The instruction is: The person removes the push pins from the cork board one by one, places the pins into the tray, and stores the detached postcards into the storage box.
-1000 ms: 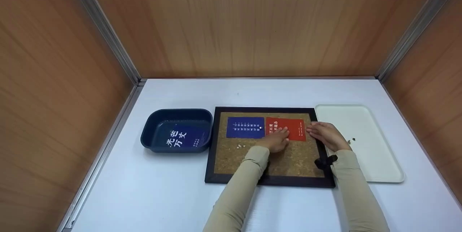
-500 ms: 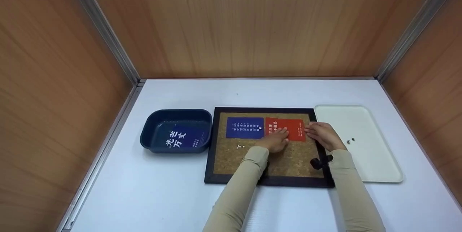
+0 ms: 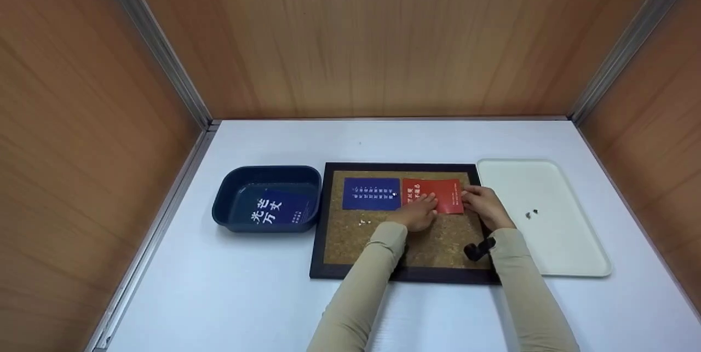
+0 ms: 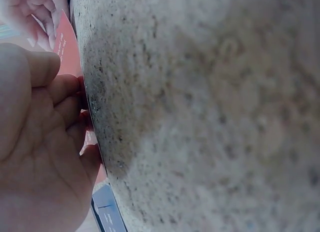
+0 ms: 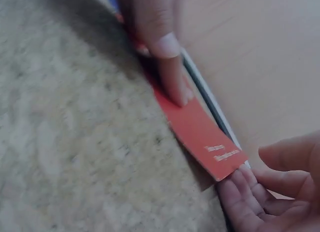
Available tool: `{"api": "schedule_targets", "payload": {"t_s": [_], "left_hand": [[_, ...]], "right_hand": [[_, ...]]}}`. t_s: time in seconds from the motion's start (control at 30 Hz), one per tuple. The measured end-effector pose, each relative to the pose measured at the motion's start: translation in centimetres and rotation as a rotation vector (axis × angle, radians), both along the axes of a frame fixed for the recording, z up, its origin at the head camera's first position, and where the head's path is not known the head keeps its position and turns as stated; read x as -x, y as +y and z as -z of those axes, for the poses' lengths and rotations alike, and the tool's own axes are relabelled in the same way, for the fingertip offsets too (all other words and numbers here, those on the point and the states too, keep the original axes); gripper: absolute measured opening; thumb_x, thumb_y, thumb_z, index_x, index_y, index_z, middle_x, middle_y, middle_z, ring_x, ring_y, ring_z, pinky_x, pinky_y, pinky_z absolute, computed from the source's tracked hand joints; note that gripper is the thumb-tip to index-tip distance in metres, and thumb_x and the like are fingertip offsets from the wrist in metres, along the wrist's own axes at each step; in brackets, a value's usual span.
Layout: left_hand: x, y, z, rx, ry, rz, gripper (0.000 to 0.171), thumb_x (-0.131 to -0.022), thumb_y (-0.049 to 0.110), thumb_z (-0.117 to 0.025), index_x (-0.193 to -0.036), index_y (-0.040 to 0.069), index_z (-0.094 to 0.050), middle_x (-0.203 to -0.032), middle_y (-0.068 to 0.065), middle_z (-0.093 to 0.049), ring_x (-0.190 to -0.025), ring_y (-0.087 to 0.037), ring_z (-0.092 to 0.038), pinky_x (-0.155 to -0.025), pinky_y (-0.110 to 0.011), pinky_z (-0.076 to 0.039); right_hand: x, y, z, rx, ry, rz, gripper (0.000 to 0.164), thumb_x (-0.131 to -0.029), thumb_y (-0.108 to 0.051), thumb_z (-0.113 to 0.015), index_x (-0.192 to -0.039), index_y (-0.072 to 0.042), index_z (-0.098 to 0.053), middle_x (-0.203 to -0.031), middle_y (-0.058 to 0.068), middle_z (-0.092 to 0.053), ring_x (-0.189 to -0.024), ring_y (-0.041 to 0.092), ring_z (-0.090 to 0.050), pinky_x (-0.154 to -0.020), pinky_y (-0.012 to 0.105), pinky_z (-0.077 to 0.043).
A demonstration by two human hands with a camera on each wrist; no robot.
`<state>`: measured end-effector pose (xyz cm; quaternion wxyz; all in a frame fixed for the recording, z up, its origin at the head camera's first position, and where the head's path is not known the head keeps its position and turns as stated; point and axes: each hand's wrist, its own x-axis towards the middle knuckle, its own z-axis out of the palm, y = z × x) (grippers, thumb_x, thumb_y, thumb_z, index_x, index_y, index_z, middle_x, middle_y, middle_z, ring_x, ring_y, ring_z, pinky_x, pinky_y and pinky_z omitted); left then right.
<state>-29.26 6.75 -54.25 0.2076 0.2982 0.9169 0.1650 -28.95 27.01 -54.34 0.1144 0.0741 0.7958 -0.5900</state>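
A red card (image 3: 448, 193) with white lettering lies on the upper right of a cork board (image 3: 438, 250). My left hand (image 3: 417, 214) rests on its left half, fingertips pressing it down. My right hand (image 3: 486, 207) is at the card's right edge. In the right wrist view the right fingers (image 5: 240, 192) touch the end of the card, which stands slightly raised from the cork, while the thumb stays apart from it. Left of the red card lies a blue card (image 3: 364, 201), with a small shiny pin (image 3: 394, 194) near its right edge.
Several small shiny pins (image 3: 364, 223) lie on the cork below the blue card. Left of the board stands a dark blue bin (image 3: 222, 215) holding another blue card (image 3: 290, 207). A pale tray (image 3: 553, 248) at the right bears small dark pieces (image 3: 531, 213).
My right hand has shifted slightly left onto the red card's right edge, its wrist swinging left too. The left hand stays in place on the card.
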Motion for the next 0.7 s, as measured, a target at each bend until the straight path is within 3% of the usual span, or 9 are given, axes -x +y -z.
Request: {"api": "schedule_targets", "payload": {"t_s": [0.2,0.37,0.53,0.7], "left_hand": [[-0.1,0.0,-0.1,-0.004,-0.004,-0.002,0.049,-0.106,0.03,-0.026,-0.153,0.015,-0.024,-0.162,0.0,-0.014,-0.15,-0.016,-0.011,-0.123,-0.027,-0.013],[-0.2,-0.1,0.0,-0.011,-0.011,0.0,0.05,-0.106,0.029,-0.026,-0.153,0.014,-0.024,-0.162,-0.001,-0.015,-0.15,-0.017,-0.011,-0.123,-0.029,-0.014],[0.0,-0.3,-0.1,-0.021,-0.049,0.006,0.05,-0.107,0.03,-0.024,-0.154,0.015,-0.022,-0.162,0.0,-0.013,-0.15,-0.017,-0.009,-0.123,-0.03,-0.014],[0.4,-0.7,-0.4,-0.087,-0.078,-0.004,0.05,-0.106,0.032,-0.026,-0.153,0.016,-0.025,-0.162,0.0,-0.015,-0.15,-0.017,-0.011,-0.123,-0.031,-0.014]], "right_hand": [[-0.2,-0.4,0.2,-0.103,0.016,0.048,0.042,-0.102,-0.015,-0.046,-0.135,0.011,-0.047,-0.132,0.03,-0.052,-0.106,0.023,-0.063,-0.082,0.022,-0.056],[-0.2,-0.9,0.6,-0.224,0.031,0.091,0.038,-0.097,-0.016,-0.055,-0.125,0.01,-0.055,-0.115,0.023,-0.062,-0.086,0.011,-0.063,-0.07,0.02,-0.055],[-0.2,-1.2,0.8,-0.302,0.038,0.114,0.03,-0.094,-0.012,-0.057,-0.117,0.007,-0.057,-0.097,0.011,-0.063,-0.078,0.01,-0.058,-0.064,0.019,-0.05],[0.0,-1.4,0.8,-0.322,0.05,0.126,0.028,-0.091,-0.008,-0.056,-0.114,0.006,-0.056,-0.093,0.01,-0.06,-0.075,0.011,-0.056,-0.06,0.019,-0.047]]}}
